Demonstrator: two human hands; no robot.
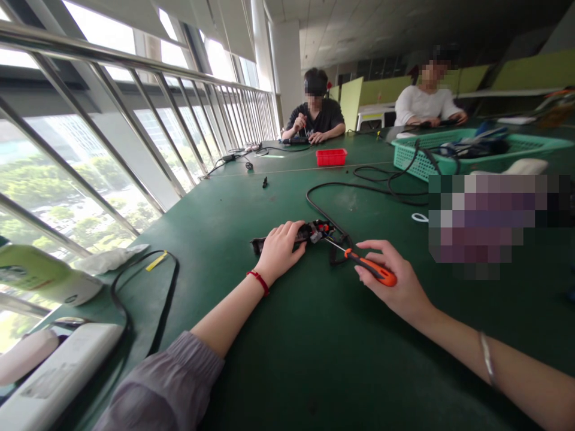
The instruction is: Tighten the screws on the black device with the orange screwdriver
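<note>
On the green table [287, 371] lies a long black device [259, 244] with its inner parts, some of them red, showing at the right end. My left hand [279, 251] is wrapped over its middle and hides part of it. A screwdriver [372, 267] with an orange and black handle is in my right hand [398, 281], between thumb and fingers. Its thin shaft points left, and the tip is at the device's exposed end; whether it sits in a screw I cannot tell. A black cable [323, 209] runs from near that end toward the back.
A small red tray [331, 157] and a teal basket [476, 164] of tools and cables stand farther back. Two people [317, 114] work across the table. At left are a green bottle [49, 275], a white box [63, 377], a looped black cord [173, 281] and a metal railing [112, 57].
</note>
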